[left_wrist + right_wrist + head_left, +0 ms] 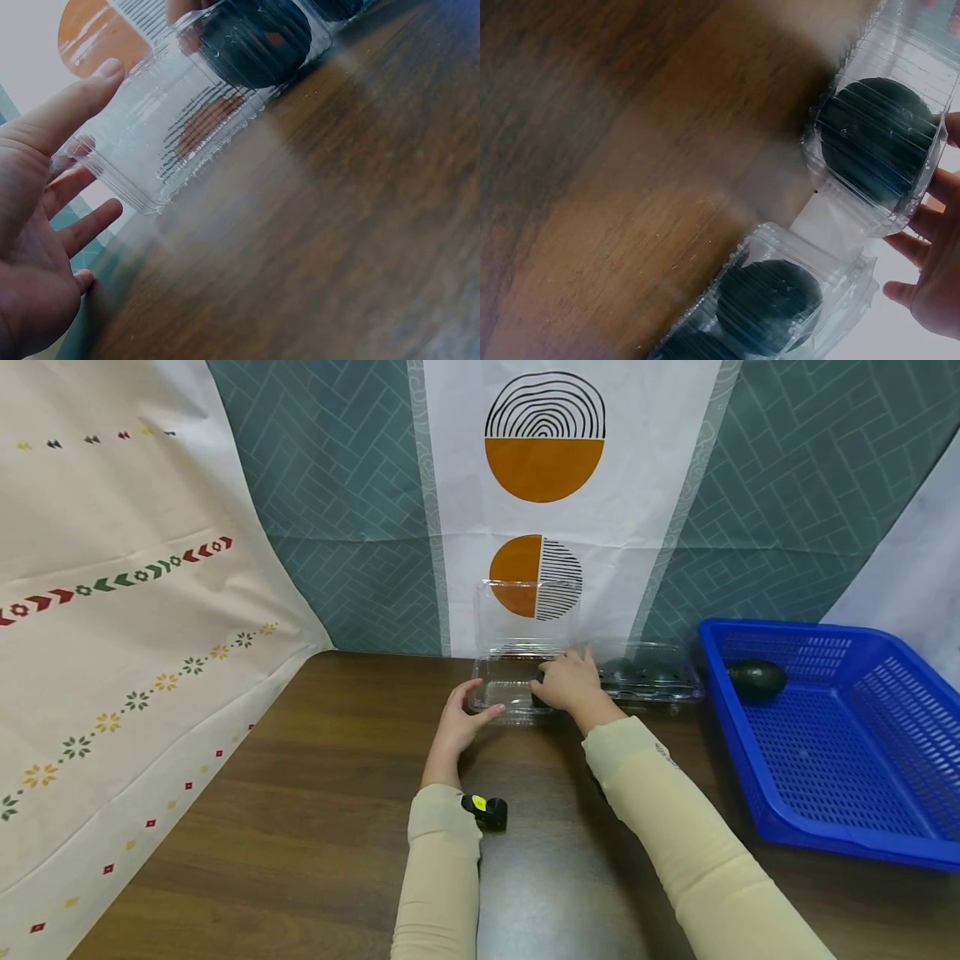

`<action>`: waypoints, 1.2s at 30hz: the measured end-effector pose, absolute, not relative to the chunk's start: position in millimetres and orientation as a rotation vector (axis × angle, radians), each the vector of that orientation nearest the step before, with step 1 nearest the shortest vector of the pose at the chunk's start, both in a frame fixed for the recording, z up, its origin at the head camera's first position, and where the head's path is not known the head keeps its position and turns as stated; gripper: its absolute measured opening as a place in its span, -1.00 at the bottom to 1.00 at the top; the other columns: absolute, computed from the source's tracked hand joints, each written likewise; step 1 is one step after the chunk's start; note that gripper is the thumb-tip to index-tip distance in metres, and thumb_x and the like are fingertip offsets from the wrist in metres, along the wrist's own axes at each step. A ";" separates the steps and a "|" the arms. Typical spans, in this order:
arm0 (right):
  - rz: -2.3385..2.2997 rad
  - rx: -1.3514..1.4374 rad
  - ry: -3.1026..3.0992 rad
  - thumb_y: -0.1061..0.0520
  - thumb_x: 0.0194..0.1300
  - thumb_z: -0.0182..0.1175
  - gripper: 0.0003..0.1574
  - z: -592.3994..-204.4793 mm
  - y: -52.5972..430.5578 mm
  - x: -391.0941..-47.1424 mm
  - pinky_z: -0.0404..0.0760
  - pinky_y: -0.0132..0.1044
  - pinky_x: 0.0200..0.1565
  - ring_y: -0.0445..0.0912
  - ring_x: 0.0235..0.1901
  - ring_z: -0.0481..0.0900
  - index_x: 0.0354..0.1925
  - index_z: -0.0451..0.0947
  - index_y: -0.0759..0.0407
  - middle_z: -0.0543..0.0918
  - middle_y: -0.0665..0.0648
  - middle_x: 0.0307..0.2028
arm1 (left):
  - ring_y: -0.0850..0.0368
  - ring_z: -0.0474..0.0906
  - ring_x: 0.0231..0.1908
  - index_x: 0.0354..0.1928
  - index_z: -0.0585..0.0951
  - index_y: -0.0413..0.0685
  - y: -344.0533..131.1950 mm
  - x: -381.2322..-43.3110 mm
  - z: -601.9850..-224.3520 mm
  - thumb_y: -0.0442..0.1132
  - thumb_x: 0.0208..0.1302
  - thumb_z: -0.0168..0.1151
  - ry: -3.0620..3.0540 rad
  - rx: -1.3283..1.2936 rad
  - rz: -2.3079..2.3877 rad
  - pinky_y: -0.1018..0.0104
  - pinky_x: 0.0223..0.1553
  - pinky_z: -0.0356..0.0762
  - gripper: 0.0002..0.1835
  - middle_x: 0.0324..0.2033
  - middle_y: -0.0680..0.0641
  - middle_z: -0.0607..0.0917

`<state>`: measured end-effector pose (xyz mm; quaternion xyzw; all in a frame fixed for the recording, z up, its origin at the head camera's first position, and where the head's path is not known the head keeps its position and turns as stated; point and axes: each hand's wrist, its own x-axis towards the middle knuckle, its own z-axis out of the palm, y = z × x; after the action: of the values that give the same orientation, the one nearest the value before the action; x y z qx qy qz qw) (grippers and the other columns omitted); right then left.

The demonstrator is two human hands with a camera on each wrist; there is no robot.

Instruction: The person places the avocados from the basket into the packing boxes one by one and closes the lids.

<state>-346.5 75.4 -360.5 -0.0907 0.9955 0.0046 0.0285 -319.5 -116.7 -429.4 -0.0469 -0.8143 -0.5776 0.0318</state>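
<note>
A clear plastic clamshell box (510,681) stands at the back of the table with its lid (525,610) raised. My left hand (459,718) grips its left end, thumb at the front rim and fingers round the side. Inside the box, at its right end, sits a dark green avocado (259,45). My right hand (572,681) reaches over the rim from above and holds this avocado, its fingers largely covering it in the head view. Through the ribbed plastic, the avocado (877,139) shows in the right wrist view.
To the right lies a second clear box (652,672), closed, with dark avocados inside. A blue plastic basket (787,831) stands at the right, one avocado (756,680) at its back left. Patterned cloth (345,510) hangs behind the table.
</note>
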 end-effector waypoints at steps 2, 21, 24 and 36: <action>-0.007 -0.273 3.067 -0.26 0.33 -0.06 -0.33 -360.9 75.8 -346.9 -0.32 0.19 0.27 0.18 0.33 0.01 0.27 0.35 0.03 0.34 0.19 0.26 | -0.05 0.15 0.29 0.25 0.36 0.03 -116.7 -319.7 -429.4 -0.06 0.00 0.43 -2.509 -0.146 -1.777 0.01 0.24 0.11 -0.26 0.29 -0.10 0.27; -0.017 -0.275 3.093 -0.29 0.32 -0.12 -0.27 -369.1 73.5 -348.9 -0.23 0.26 0.24 0.20 0.33 0.00 0.34 0.23 -0.01 0.23 0.25 0.31 | -0.04 0.16 0.28 0.25 0.36 0.03 -116.9 -320.6 -430.3 -0.04 0.01 0.42 -2.521 -0.152 -1.746 0.02 0.24 0.12 -0.26 0.28 -0.11 0.28; -0.032 -0.272 3.095 -0.29 0.32 -0.11 -0.26 -367.6 74.4 -348.0 -0.23 0.26 0.24 0.21 0.33 0.00 0.35 0.22 0.00 0.21 0.27 0.31 | -0.04 0.16 0.28 0.25 0.36 0.03 -116.3 -321.0 -430.1 -0.04 0.01 0.42 -2.521 -0.160 -1.746 0.03 0.24 0.12 -0.26 0.28 -0.11 0.29; -0.328 -0.264 3.171 -0.23 0.35 -0.16 -0.28 -257.8 124.4 -348.1 0.11 0.19 0.16 0.26 0.22 0.19 0.34 0.22 0.10 0.28 0.30 0.27 | -0.04 0.13 0.29 0.25 0.36 0.08 -117.7 -319.9 -430.6 -0.02 0.01 0.42 -2.525 -0.132 -1.771 -0.02 0.25 0.09 -0.27 0.29 -0.09 0.26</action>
<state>-348.1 124.4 -257.8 -0.0825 0.9909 -0.1024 -0.0288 -319.9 -117.7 -430.6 -0.0429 -0.8177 -0.5734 0.0273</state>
